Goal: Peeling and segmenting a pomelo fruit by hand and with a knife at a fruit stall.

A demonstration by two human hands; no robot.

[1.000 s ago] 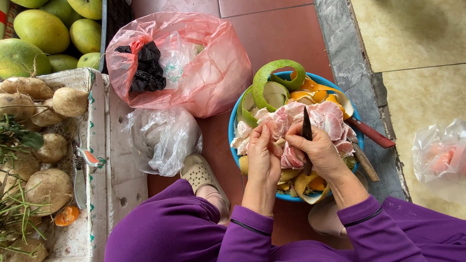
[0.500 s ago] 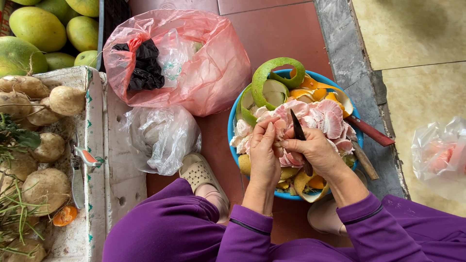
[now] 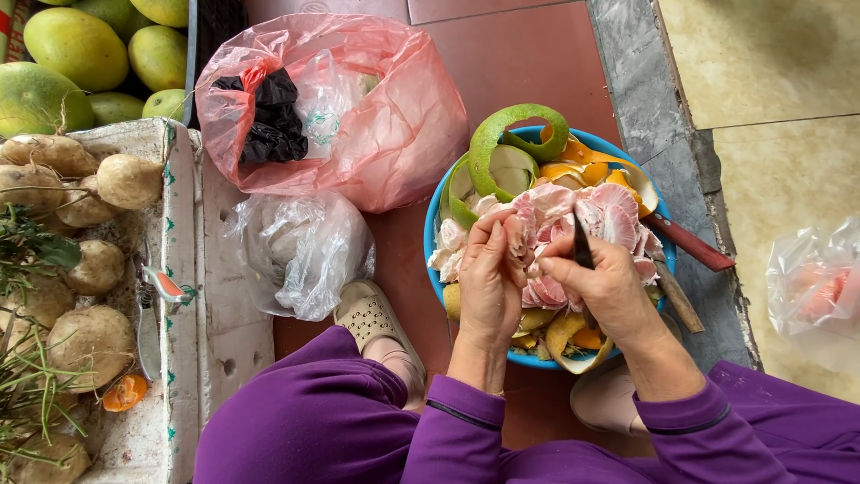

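Peeled pink pomelo segment [image 3: 524, 246]: soft, wet, tears easily; hold by the membrane edge. Held over the round blue plastic bowl [image 3: 432, 260], left hand [image 3: 488, 287] fingers closed on it. Right hand [image 3: 609, 291] clenched round a dark-bladed knife [image 3: 582, 246]. Curled green peel [image 3: 502, 134] alongside.

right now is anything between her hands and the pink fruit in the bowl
Nothing visible. The left hand and right hand already grip the pink fruit over the blue bowl; the right also holds a small knife against it.
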